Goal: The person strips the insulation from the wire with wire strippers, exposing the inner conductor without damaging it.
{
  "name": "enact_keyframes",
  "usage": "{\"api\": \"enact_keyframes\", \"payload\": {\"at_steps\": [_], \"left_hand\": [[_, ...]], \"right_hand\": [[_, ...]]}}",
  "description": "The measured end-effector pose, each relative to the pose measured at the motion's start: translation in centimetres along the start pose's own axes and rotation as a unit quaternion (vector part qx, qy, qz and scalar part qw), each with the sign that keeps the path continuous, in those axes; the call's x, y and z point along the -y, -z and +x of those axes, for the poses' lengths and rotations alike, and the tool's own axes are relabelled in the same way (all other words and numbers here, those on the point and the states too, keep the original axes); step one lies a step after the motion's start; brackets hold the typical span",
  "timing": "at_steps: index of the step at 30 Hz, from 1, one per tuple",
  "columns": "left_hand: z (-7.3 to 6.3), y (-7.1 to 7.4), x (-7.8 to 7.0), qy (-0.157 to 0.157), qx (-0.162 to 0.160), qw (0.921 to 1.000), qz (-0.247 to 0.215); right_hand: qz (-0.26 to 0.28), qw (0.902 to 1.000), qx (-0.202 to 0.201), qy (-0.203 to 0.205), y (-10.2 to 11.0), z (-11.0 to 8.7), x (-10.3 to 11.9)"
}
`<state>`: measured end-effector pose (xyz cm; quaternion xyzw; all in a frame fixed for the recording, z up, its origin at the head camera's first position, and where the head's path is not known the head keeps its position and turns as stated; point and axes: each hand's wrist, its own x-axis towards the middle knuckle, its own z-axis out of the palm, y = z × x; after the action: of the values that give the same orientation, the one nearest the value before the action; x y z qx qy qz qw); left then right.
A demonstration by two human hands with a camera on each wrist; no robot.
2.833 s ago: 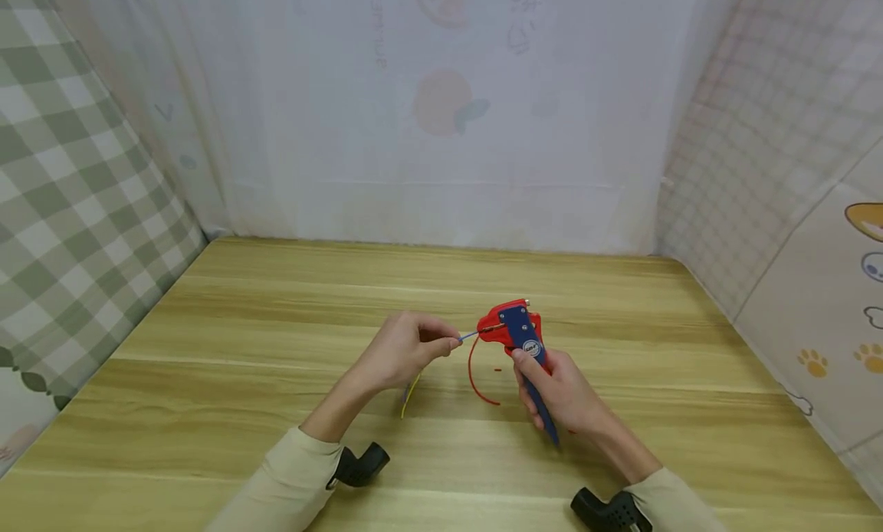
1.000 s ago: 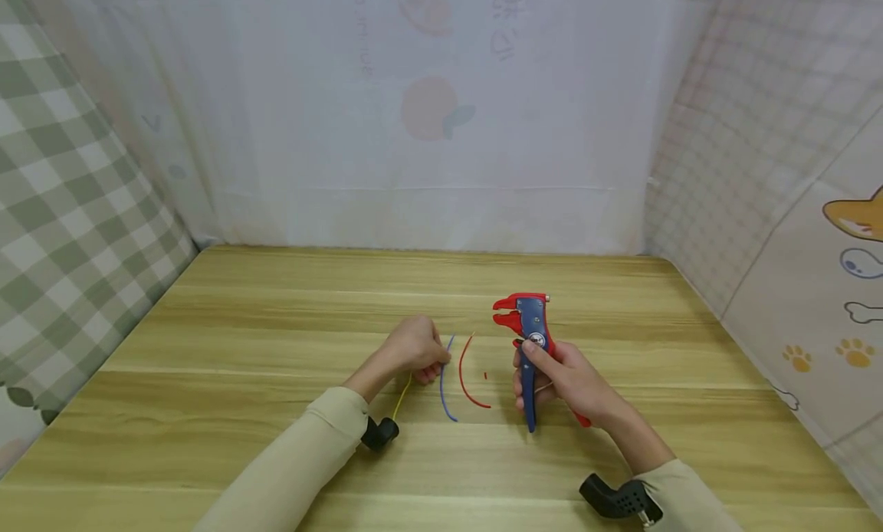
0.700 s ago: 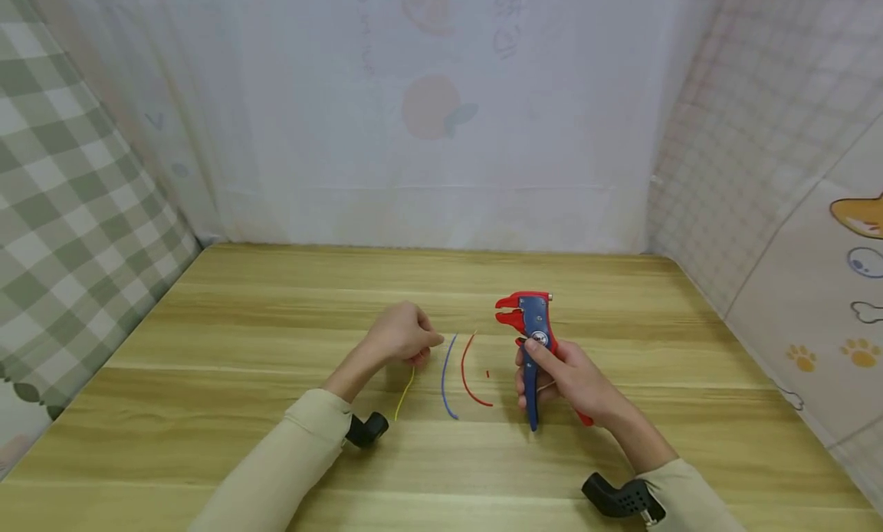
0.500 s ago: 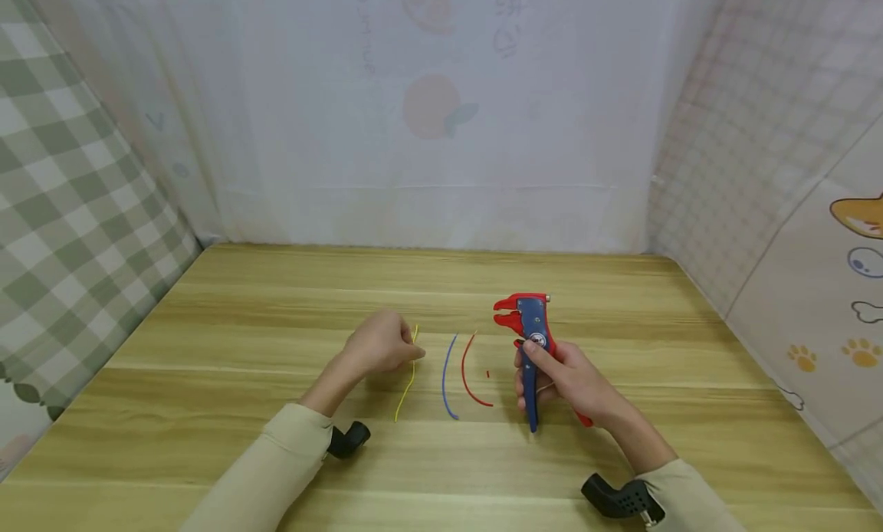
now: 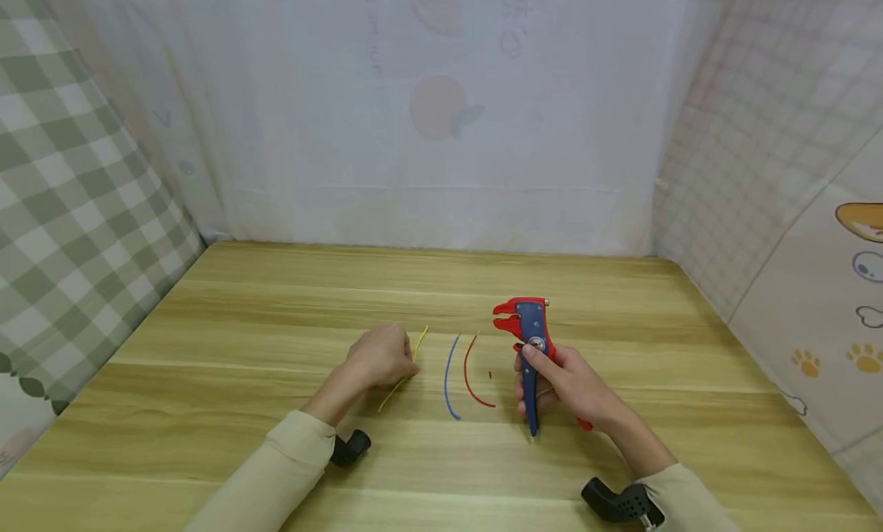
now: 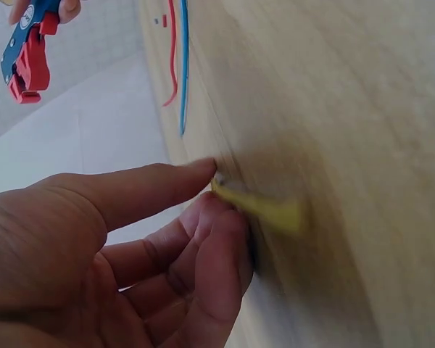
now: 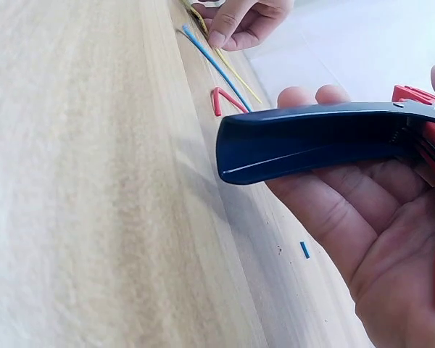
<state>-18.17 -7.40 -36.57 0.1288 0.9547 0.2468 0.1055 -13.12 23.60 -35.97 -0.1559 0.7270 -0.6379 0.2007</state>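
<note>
With thumb and fingertips, my left hand (image 5: 382, 357) pinches a thin yellow wire (image 5: 422, 336) low over the wooden table; the wire slants past the hand on both sides. It is blurred in the left wrist view, where the thumb and forefinger meet at the wire (image 6: 264, 209). My right hand (image 5: 569, 382) grips the handles of a red and blue wire stripper (image 5: 531, 325), whose jaws stand apart with nothing between them. Between the hands lie a curved blue wire (image 5: 447, 382) and a curved red wire (image 5: 467, 375), side by side.
A tiny red offcut (image 5: 490, 375) lies right of the red wire. Near the right hand, a short blue offcut (image 7: 304, 249) shows in the right wrist view. Cloth hangs behind the table (image 5: 276, 279) and along both sides.
The blue wire, earlier held at the stripper's jaws, now lies left of the red one. My left hand has moved left and taken hold of the yellow wire, which has turned. The right hand keeps the stripper.
</note>
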Motion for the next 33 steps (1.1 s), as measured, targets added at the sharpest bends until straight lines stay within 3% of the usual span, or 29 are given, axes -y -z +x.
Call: {"api": "enact_keyframes", "payload": {"at_steps": [5, 12, 19, 27, 33], "left_hand": [[-1.1, 0.7, -1.0, 0.008, -0.004, 1.0000, -0.001], [3.0, -3.3, 3.5, 0.003, -0.019, 0.9997, 0.013], [-0.9, 0.8, -1.0, 0.014, -0.033, 0.9993, -0.006], [-1.3, 2.0, -2.1, -0.042, -0.084, 0.9938, -0.060], [-1.4, 2.1, -2.5, -0.078, -0.090, 0.9888, -0.091]], "right_hand": [[0.000, 1.0000, 0.003, 0.000, 0.0, 0.2, 0.1], [-0.004, 1.0000, 0.004, -0.005, -0.2, 0.2, -0.1], [-0.001, 1.0000, 0.002, -0.007, -0.4, 0.2, -0.2], [-0.003, 1.0000, 0.003, -0.008, -0.3, 0.2, -0.2], [-0.002, 1.0000, 0.005, 0.004, -0.2, 0.2, -0.3]]}}
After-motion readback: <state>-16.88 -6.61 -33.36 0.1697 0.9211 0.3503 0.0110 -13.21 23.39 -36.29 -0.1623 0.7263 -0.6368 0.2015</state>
